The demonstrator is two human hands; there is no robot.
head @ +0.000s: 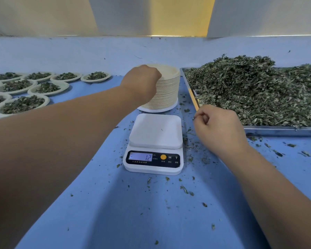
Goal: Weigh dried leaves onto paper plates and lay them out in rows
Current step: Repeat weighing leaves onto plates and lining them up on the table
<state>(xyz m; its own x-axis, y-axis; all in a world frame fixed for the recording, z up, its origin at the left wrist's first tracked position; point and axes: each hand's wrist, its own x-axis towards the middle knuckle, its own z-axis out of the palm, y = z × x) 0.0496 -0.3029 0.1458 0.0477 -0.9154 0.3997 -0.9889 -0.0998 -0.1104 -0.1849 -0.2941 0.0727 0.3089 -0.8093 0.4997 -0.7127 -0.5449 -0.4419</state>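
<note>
**Left hand [142, 79] reaching far, right hand [219, 128] pinched near**

The left hand lay over the near top edge of a tall stack of cream round paper plates [167, 90], its knuckles bent and its fingers curled down over the rim. The fingertips were hidden behind the hand, so how many plates it gripped could not be told. The stack stood on the blue table covering [133, 212], just behind a white square digital kitchen scale [155, 133]. The scale's lit grey display [140, 156] read 12, with a round yellow button [163, 157] beside it. One tiny speck lay on the weighing platform.

The right hand hovered to the right of the scale, near the front corner of a shallow metal tray [276, 129]. Its fingers were curled in tight, with thumb and forefinger pinched on a small dark fleck [194, 118] that was too small to identify. The tray carried a high heap of grey-green dried leaves [258, 90] and sat well to the right of the plate stack.

On the far left, filled cream paper plates [23, 103] lay in rows, rims touching or nearly so, each holding a small mound of the same leaves. Loose leaf crumbs [185, 189] were scattered over the covering around the scale and along the tray's front edge.
</note>
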